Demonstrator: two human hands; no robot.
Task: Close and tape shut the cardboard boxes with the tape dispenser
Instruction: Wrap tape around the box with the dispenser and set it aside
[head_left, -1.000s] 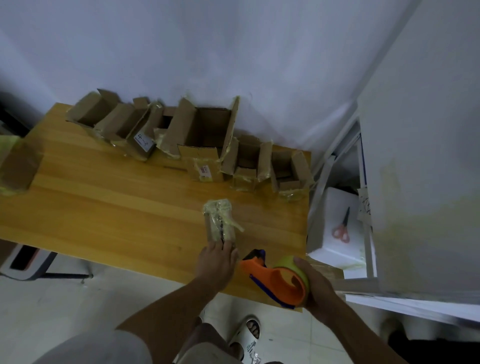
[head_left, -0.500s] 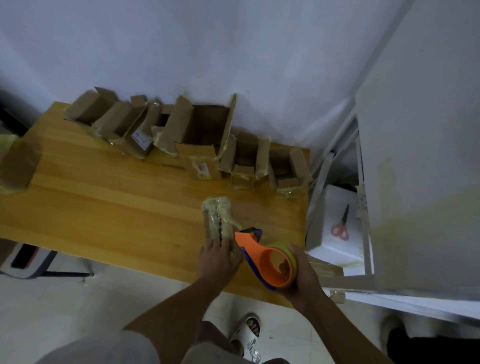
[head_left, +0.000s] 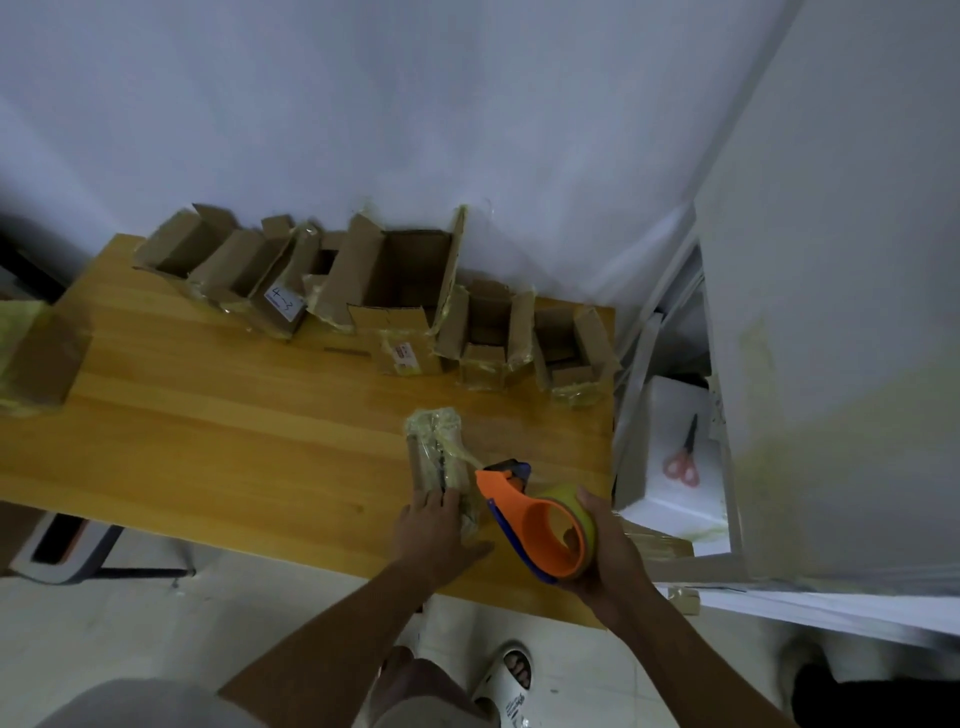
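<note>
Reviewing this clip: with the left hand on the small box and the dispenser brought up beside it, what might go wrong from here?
1. The left hand lies on the small box, close to the tape dispenser; its front edge may catch a finger.
2. The box sits near the table front edge and might slide off.
3. The right hand holds the dispenser from behind the roll, so the tape may run crooked.

A white label (head_left: 284, 304) on one open cardboard box (head_left: 270, 291) bears handwriting, seemingly "4-3".
</note>
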